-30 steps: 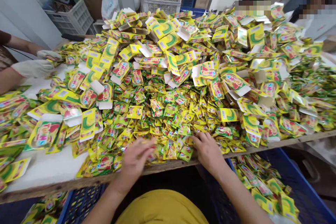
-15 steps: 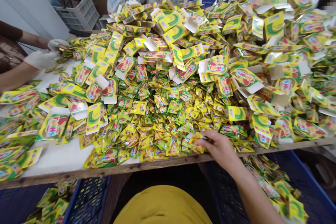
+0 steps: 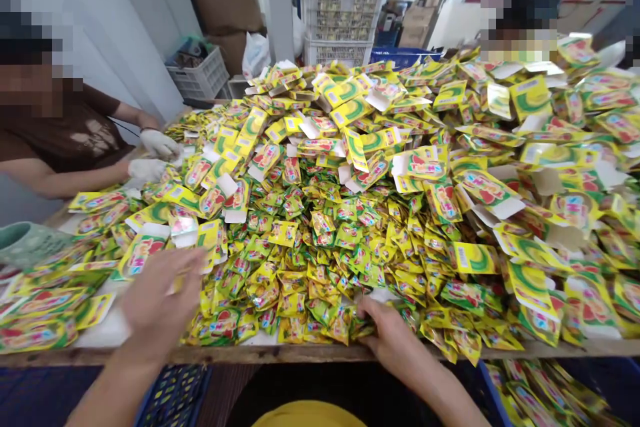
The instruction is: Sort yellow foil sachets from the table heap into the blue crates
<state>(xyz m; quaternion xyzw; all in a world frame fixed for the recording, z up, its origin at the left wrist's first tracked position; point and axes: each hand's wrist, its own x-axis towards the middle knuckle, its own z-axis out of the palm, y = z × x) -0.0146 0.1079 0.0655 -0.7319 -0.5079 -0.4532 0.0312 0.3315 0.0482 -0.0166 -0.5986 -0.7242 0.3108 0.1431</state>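
Observation:
A big heap of small yellow-green sachets (image 3: 320, 247) covers the middle of the table (image 3: 280, 352). Flat yellow cartons (image 3: 480, 187) lie piled behind and to both sides. My right hand (image 3: 387, 337) rests at the table's front edge, fingers curled around a bunch of sachets (image 3: 350, 327). My left hand (image 3: 160, 297) is blurred, raised over the left front of the table, close to a flat carton (image 3: 140, 250). Its grip is unclear.
A person in white gloves (image 3: 155, 157) works at the table's left side; another person sits at the far right. Blue crates (image 3: 173, 393) holding sachets stand under the table. White crates (image 3: 345, 7) are stacked at the back. A teal object (image 3: 25, 240) sits at the left edge.
My left hand dropped out of view, then came back up over the cartons on the left. My right hand closed on sachets at the front edge. The view has tilted up and left.

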